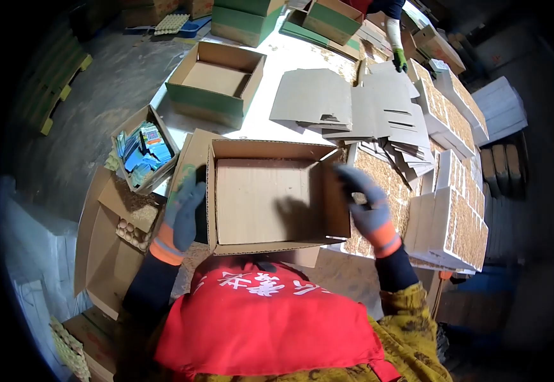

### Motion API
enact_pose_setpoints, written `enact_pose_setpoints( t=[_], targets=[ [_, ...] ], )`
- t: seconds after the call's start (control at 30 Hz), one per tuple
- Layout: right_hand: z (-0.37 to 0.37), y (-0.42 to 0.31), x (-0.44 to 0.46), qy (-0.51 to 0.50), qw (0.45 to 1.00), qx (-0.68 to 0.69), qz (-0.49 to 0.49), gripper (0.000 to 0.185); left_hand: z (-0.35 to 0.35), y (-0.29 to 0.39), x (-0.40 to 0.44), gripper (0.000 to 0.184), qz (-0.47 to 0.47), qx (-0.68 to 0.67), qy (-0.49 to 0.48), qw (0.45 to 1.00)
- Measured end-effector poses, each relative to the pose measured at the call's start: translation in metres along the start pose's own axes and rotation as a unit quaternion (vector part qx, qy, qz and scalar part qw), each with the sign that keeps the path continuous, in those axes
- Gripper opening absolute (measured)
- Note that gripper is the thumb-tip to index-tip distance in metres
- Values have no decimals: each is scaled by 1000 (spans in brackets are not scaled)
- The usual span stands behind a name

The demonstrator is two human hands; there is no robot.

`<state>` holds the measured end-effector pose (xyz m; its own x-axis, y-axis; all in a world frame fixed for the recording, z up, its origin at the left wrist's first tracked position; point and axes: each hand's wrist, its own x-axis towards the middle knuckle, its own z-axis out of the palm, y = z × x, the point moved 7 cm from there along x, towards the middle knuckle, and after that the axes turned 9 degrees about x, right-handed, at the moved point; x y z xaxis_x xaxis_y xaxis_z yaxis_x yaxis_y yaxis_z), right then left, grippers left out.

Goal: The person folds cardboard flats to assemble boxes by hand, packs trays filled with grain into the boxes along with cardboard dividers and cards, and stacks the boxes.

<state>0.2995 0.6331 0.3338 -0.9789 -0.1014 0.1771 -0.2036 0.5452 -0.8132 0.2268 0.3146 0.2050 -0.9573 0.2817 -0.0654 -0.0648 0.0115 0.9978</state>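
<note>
An open cardboard box (267, 200) stands in front of my red apron, with only a flat bottom and a hand's shadow showing inside. Beside its left wall is my left hand (186, 215), in a grey glove with an orange cuff, fingers extended and nothing in it. My right hand (369, 207), gloved the same way, is at the box's right edge with its fingers apart and slightly blurred. Grey cardboard sheets (379, 108) lie in a fanned pile beyond the box, to the right.
Green-and-brown box (207, 105) behind; box of blue packets (146, 153) at left; carton with an egg tray (134, 234) lower left. White-sided blocks filled with brown shreds (458, 223) at right. A co-worker's gloved hand (400, 60) touches the far sheets.
</note>
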Motion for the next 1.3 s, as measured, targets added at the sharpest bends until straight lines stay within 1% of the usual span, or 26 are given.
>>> enact_pose_setpoints(
  t=[0.03,0.07,0.1,0.13,0.17,0.2,0.3,0.33,0.4,0.47,0.5,0.53,0.6,0.67,0.7,0.73,0.77,0.8,0.9,0.93,1.0,1.03,1.07,1.1,1.23,1.3],
  targets=[
    [-20,27,-9,73,982,155,73,56,1,-39,-6,47,-72,-128,-44,988],
    [-27,63,-20,144,930,305,145,57,3,-94,-13,50,-142,-253,-88,953],
    [-12,91,-28,123,897,373,201,61,-5,-209,-8,55,-228,-267,-58,934],
    [11,130,-38,67,905,345,240,67,20,-90,-12,63,-175,147,-44,973],
    [43,159,-48,32,892,335,302,76,30,-92,-5,73,-183,74,-40,980],
    [69,165,-47,22,930,234,281,76,37,-95,-2,84,-189,-1,-31,982],
    [86,168,-42,41,924,266,273,68,58,-54,-11,96,-202,-7,-36,979],
    [87,176,-52,50,907,298,294,65,66,-29,-12,91,-188,-44,-13,981],
    [80,160,-60,136,820,462,310,62,70,-9,-1,88,-176,17,-11,984],
    [65,157,-57,225,774,545,231,60,78,4,32,90,12,-47,-60,997],
    [64,162,-48,219,751,582,222,62,78,26,47,78,70,14,-53,996],
    [57,163,-35,184,768,567,237,63,74,49,63,62,-1,17,-49,999],
    [53,151,5,203,718,642,179,61,39,27,131,52,144,-67,-125,979],
    [52,135,52,219,665,703,126,61,-53,-41,214,51,203,-186,60,959],
    [50,135,75,230,661,705,110,61,-101,-76,251,52,217,-234,154,935],
    [50,138,96,240,657,709,92,60,-127,-74,270,54,185,-238,203,932],
    [50,156,116,215,679,696,93,61,-152,-70,287,57,151,-242,251,925],
    [46,170,130,279,729,615,110,59,-169,-74,300,61,92,-218,264,935],
    [75,214,181,277,685,658,146,43,-175,-104,316,82,-68,-131,145,978],
    [86,235,200,272,692,651,153,42,-172,-114,327,84,-10,-123,99,987],
    [99,217,235,311,775,529,151,47,-162,-155,342,75,-55,-248,46,966],
    [109,207,259,294,811,480,162,51,-161,-160,342,74,-62,-253,50,964],
    [123,200,282,276,841,431,173,55,-159,-162,342,73,-65,-229,66,969],
    [145,201,299,271,853,432,107,59,-157,-161,340,72,-66,-205,81,973],
    [162,137,324,209,924,170,271,61,-155,-157,334,70,-68,-106,128,984],
    [173,176,331,181,933,226,215,62,-155,-150,330,69,-66,-39,154,985]
  ],
)
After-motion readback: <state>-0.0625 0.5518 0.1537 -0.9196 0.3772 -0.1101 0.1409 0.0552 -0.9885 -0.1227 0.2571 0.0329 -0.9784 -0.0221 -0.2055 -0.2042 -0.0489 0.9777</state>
